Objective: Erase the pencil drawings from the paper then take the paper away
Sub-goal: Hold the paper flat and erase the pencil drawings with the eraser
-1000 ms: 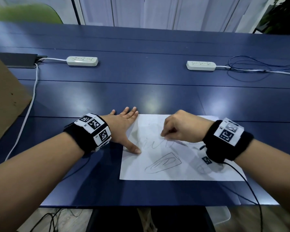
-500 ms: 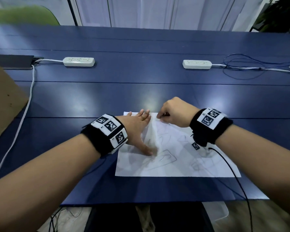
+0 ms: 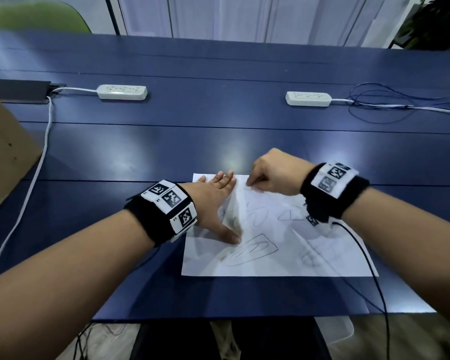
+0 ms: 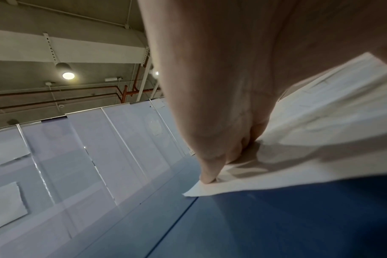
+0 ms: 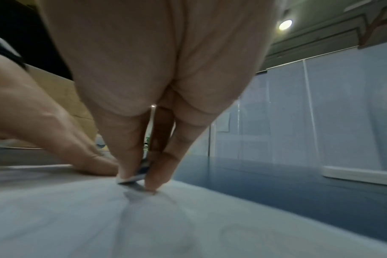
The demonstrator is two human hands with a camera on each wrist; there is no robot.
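Note:
A white sheet of paper (image 3: pixel 283 242) with several pencil sketches lies on the blue table (image 3: pixel 218 141) near its front edge. My left hand (image 3: pixel 216 201) presses flat on the sheet's left part, fingers straight toward the far left corner (image 4: pixel 194 192), thumb spread toward the middle. My right hand (image 3: pixel 270 172) is at the sheet's far edge, fingers curled. In the right wrist view its thumb and fingers pinch a small white and blue eraser (image 5: pixel 135 174) against the paper (image 5: pixel 144 218). From the head view the eraser is hidden.
Two white power strips (image 3: pixel 122 92) (image 3: pixel 308 99) lie farther back, with a white cord at the left and thin blue cables (image 3: pixel 374 105) at the right. A cardboard sheet (image 3: pixel 5 152) leans at the left edge. A black wire trails from my right wristband.
My right hand has moved from the sheet's middle up to its far edge. My left hand has slid further onto the paper toward the far left corner.

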